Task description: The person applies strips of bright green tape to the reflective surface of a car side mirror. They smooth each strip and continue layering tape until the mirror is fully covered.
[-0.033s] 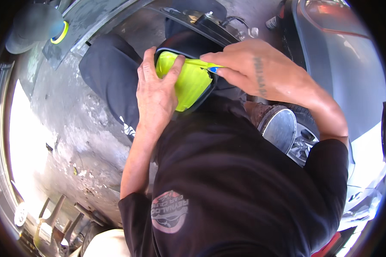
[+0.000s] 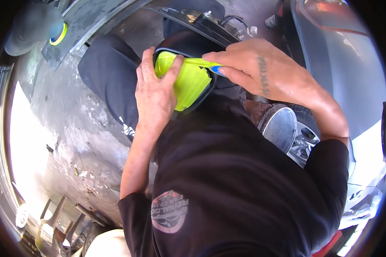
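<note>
A black car side mirror (image 2: 191, 41) sits between my knees, its face covered with yellow-green masking tape (image 2: 192, 85). My left hand (image 2: 156, 92) grips the mirror's left side, fingers over the rim and thumb pressed on the tape. At the mirror's upper right corner, my right hand (image 2: 255, 68) is closed, pinching a taut strip of the same tape (image 2: 195, 61) that runs from beside my left thumb. A blue piece (image 2: 217, 70) shows at my right fingertips; the rest of it is hidden in the hand. Black rim shows along the tape's ragged right edge.
A grey car body panel (image 2: 343, 73) stands close on the right, above a wheel (image 2: 303, 141). Beyond the mirror lies a long dark panel (image 2: 201, 25). A yellow-green ring (image 2: 59, 35) is at upper left. Metal stands (image 2: 51, 222) stand at lower left on the stained concrete floor (image 2: 77, 128).
My right hand has shifted very slightly to the right with the tape strip, and a little more of the blue piece shows. My left hand keeps its hold.
</note>
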{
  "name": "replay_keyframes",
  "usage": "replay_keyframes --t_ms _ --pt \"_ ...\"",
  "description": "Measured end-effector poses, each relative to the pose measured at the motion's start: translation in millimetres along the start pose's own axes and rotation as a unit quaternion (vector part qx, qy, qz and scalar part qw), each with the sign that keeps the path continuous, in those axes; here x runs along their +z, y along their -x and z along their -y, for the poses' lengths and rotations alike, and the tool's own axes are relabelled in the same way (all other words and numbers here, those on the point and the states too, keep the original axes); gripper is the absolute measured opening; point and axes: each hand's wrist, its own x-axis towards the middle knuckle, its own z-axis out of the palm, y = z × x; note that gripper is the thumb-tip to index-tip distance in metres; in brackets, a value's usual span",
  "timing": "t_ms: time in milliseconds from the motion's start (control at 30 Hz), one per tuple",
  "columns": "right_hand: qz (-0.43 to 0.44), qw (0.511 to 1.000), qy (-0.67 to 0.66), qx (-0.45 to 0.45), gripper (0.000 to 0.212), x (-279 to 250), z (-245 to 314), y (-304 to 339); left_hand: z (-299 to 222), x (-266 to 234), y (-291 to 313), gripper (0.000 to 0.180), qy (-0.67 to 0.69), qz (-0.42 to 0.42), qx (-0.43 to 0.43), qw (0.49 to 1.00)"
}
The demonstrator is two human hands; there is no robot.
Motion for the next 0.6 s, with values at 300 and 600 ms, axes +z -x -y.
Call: replay_keyframes --t_ms 300,600 --pt "0.017 0.995 -0.04 0.087 0.036 30 8 35 -3 1 2 0.073 -0.015 0.006 0.02 1.0" --pt "0.049 0.99 -0.066 0.118 0.027 37 14 27 -4 2 3 0.064 -0.106 -0.024 0.072 0.991"
